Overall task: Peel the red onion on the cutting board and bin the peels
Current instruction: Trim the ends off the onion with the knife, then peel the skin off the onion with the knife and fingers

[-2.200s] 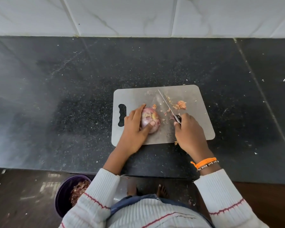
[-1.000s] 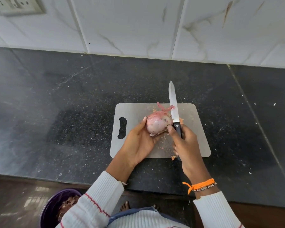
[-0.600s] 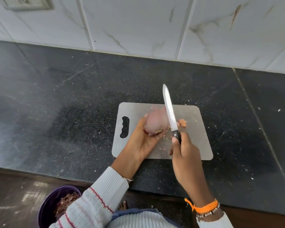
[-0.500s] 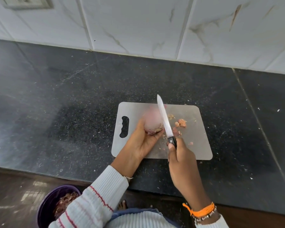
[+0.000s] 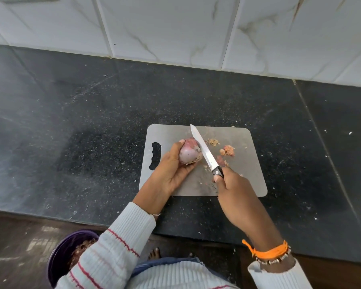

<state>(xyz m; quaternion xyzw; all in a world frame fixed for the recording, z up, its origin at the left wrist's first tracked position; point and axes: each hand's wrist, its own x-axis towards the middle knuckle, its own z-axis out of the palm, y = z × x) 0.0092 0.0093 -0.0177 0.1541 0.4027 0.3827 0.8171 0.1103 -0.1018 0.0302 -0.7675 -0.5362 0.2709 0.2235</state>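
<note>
The red onion [image 5: 189,151] sits cupped in the left hand [image 5: 171,172], raised just over the left half of the cutting board [image 5: 244,180], beside the board's handle slot. Its near and left sides are hidden by the palm and curled fingers, so only the pale, partly stripped top and right flank show; a flap of loose skin hangs at its lower edge. Whether the onion touches the board underneath cannot be told.

The left hand is palm-up, its fingers wrapped round the onion from below and the thumb laid over the top. The right hand [image 5: 236,190] is closed in a fist round the black handle of a knife [image 5: 204,151], with most of the handle buried in the grip. The blade points away and to the left, its flat close against the onion's right side; contact is hard to judge.

Small peel scraps [image 5: 227,150] lie on the board right of the blade, with a drier, stringy bit further back.

The board rests on the dark speckled bench [image 5: 92,122], which meets a white tiled wall behind. An orange thread band [image 5: 269,252] circles the right wrist. Below the bench edge, a purple bin [image 5: 61,253] holding peels is half covered by the left sleeve and cut off by the frame.
</note>
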